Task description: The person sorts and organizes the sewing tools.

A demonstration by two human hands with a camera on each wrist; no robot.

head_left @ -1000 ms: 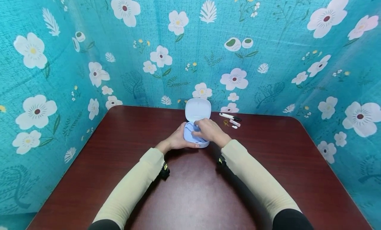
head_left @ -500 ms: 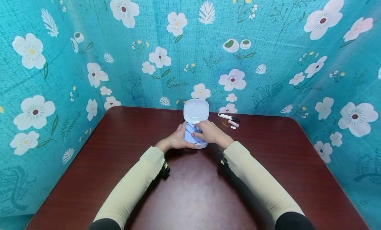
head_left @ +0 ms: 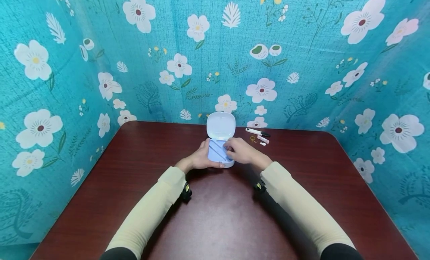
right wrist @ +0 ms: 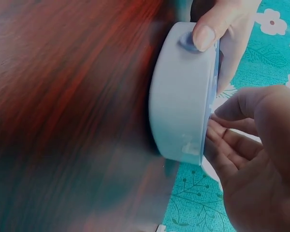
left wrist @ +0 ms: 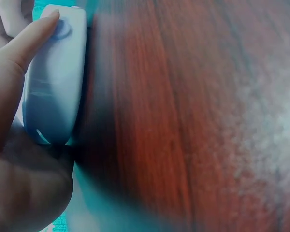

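A pale hinged case with rounded corners (head_left: 228, 164) sits near the table's far edge, its lid (head_left: 221, 124) raised at the back. Inside shows a blue lining (head_left: 215, 152) with a diagonal band across it. My left hand (head_left: 201, 156) grips the case from its left side, and in the left wrist view the thumb (left wrist: 31, 41) lies at the round front button (left wrist: 63, 30). My right hand (head_left: 242, 151) reaches over the case's right side with bent fingers. Its thumb and fingertips meet at the inner edge, and I cannot tell whether they pinch something there.
Right of the case lie a white pen with a black end (head_left: 257, 132), a small pink-and-white tube (head_left: 263, 139) and a thin gold loop (head_left: 253, 139) with a white piece by it. A flowered teal curtain (head_left: 161, 92) hangs behind the dark wooden table (head_left: 151, 148).
My right hand has moved from the middle of the case's interior to its right edge, baring more of the diagonal band. The left hand keeps its grip on the case.
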